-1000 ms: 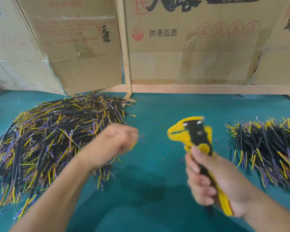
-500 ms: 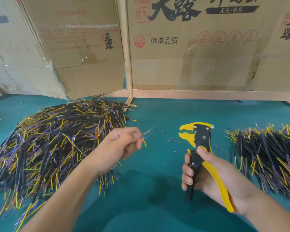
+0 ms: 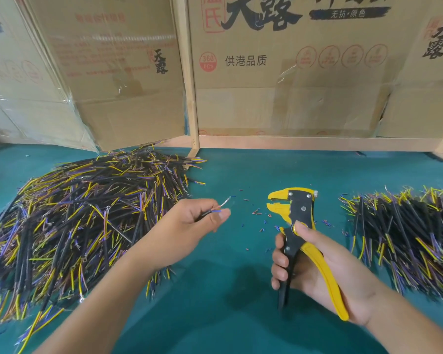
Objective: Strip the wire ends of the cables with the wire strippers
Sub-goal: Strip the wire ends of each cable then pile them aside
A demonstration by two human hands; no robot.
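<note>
- The teal table [image 3: 228, 290] carries everything, backed by cardboard boxes [image 3: 292, 72] behind a wooden frame [image 3: 189, 98].
- The large pile of cables [image 3: 74, 226] on the left, black-sheathed with yellow and purple cores, is far bigger than the right pile [image 3: 407, 231]. If the left pile is the unstripped stock, which the view does not settle, most of the task is still ahead.
- The right hand [image 3: 325, 274] is wrapped round the handles of the yellow-and-black wire strippers [image 3: 298, 226], held upright with the beak pointing left. The handles are spread and the jaws stand slightly apart with nothing between them.
- The left hand [image 3: 189, 226] pinches one cable [image 3: 215, 210] between thumb and fingers. Its bare strand points up and right toward the tool but is well apart from it, so one core looks stripped; the blue core beside it appears still insulated.
- Insulation scraps [image 3: 261, 218] lie scattered between the hands, a sign of strips already made.
- Compared with half a second ago, the hands sit in nearly the same pose, with the cable tip slightly raised. A second ago the left hand was blurred and the tool was tilted toward it.
</note>
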